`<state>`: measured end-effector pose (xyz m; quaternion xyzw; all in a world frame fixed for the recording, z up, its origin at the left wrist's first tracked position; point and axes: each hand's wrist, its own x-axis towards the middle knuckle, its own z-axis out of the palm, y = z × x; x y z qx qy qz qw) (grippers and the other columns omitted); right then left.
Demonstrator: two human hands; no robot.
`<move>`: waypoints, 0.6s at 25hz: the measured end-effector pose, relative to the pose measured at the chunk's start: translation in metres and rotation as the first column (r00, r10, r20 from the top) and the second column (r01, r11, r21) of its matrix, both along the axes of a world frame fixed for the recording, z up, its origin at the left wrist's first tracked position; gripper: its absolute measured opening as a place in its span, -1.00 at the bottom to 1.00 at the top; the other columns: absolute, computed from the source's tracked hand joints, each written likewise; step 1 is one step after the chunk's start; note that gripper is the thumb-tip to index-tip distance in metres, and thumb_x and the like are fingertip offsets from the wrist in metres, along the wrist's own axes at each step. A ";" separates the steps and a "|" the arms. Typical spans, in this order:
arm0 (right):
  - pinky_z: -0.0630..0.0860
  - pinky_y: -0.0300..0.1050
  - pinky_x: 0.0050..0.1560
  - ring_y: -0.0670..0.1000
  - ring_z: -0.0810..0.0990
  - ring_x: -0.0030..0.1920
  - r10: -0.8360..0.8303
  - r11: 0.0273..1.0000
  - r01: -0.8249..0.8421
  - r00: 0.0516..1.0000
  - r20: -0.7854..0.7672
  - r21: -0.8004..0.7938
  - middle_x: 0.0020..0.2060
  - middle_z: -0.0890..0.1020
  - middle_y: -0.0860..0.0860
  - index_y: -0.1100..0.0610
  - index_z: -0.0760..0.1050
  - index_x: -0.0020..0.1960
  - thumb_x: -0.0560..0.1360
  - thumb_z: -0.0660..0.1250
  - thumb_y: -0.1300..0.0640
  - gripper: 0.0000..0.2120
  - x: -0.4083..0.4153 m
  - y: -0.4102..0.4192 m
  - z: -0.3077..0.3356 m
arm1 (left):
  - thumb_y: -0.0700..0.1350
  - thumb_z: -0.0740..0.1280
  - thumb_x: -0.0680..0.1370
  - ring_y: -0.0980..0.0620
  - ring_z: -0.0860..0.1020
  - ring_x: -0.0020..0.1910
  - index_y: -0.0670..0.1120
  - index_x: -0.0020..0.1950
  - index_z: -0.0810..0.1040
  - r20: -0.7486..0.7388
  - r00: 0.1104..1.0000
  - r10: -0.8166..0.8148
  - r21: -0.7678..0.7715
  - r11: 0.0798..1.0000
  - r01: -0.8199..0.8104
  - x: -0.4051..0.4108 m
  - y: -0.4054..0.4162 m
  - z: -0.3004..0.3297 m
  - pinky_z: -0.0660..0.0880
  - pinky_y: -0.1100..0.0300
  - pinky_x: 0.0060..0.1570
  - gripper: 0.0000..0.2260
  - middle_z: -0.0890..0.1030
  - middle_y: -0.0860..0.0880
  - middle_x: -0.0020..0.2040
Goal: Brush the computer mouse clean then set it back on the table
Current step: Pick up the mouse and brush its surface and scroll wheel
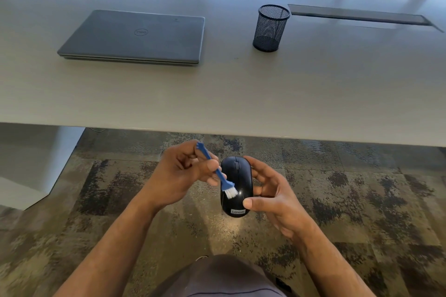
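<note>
Head-height view, forward-down, over table (217, 94)

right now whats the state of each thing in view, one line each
mouse: held in the air off the table, top side up, in the right hand
brush: held by the left hand, white bristles on the mouse's top
laptop: lid shut, flat on the table
mesh pen cup: upright, looks empty
</note>
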<state>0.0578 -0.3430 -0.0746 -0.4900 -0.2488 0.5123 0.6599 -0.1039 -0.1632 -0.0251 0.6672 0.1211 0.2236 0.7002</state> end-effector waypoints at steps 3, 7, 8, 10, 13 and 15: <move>0.59 0.32 0.19 0.27 0.68 0.14 -0.003 1.000 0.003 1.000 0.003 -0.002 0.33 0.60 0.15 0.14 0.43 0.45 0.21 0.56 0.35 -0.18 -0.001 -0.001 0.001 | -0.16 0.41 0.50 -0.16 0.72 -0.19 -0.14 -0.06 0.61 -0.043 0.989 0.138 0.030 0.990 -0.137 0.007 0.007 0.000 0.66 0.09 -0.24 -0.93 0.71 -0.16 -0.17; 0.56 0.36 0.24 0.30 0.66 0.18 0.011 1.000 -0.011 1.000 0.009 -0.008 0.35 0.58 0.18 0.15 0.41 0.47 0.21 0.56 0.35 -0.15 -0.003 -0.002 0.000 | -0.16 0.41 0.54 0.02 0.72 -0.20 -0.06 -0.08 0.58 -0.073 0.919 0.386 0.182 0.912 -0.369 0.018 0.013 0.002 0.67 0.12 -0.22 -0.97 0.71 0.00 -0.18; 0.55 0.36 0.24 0.30 0.65 0.19 0.015 1.000 -0.015 1.000 0.006 -0.002 0.35 0.57 0.18 0.16 0.40 0.47 0.21 0.56 0.36 -0.15 -0.003 -0.001 0.000 | -0.17 0.41 0.55 0.04 0.72 -0.20 -0.06 -0.08 0.58 -0.060 0.911 0.408 0.201 0.899 -0.389 0.020 0.011 0.002 0.66 0.16 -0.23 -0.96 0.71 0.03 -0.18; 0.55 0.36 0.23 0.31 0.64 0.21 0.014 1.000 -0.014 1.000 0.002 0.014 0.36 0.56 0.19 0.16 0.39 0.48 0.23 0.56 0.37 -0.15 -0.003 -0.001 0.000 | -0.15 0.41 0.54 0.03 0.72 -0.22 -0.06 -0.08 0.59 -0.016 0.911 0.412 0.161 0.900 -0.404 0.017 0.008 0.005 0.64 0.21 -0.26 -0.97 0.71 0.03 -0.19; 0.59 0.30 0.20 0.30 0.65 0.21 0.005 0.999 -0.004 1.000 -0.015 0.034 0.38 0.54 0.22 0.14 0.41 0.48 0.24 0.55 0.38 -0.17 -0.001 -0.002 0.001 | -0.18 0.43 0.52 -0.19 0.71 -0.22 -0.13 -0.07 0.62 0.092 0.964 0.248 0.044 0.967 -0.253 0.003 0.007 0.010 0.66 0.07 -0.24 -0.97 0.72 -0.11 -0.19; 0.63 0.21 0.16 0.28 0.66 0.19 -0.005 0.998 0.008 0.999 -0.053 0.058 0.36 0.56 0.21 0.14 0.43 0.46 0.23 0.54 0.39 -0.18 0.001 -0.001 0.005 | -0.23 0.45 0.51 -0.28 0.69 -0.21 -0.13 -0.06 0.65 0.129 0.988 0.080 0.040 0.996 -0.086 -0.006 0.009 0.013 0.66 -0.02 -0.20 -0.96 0.71 -0.19 -0.19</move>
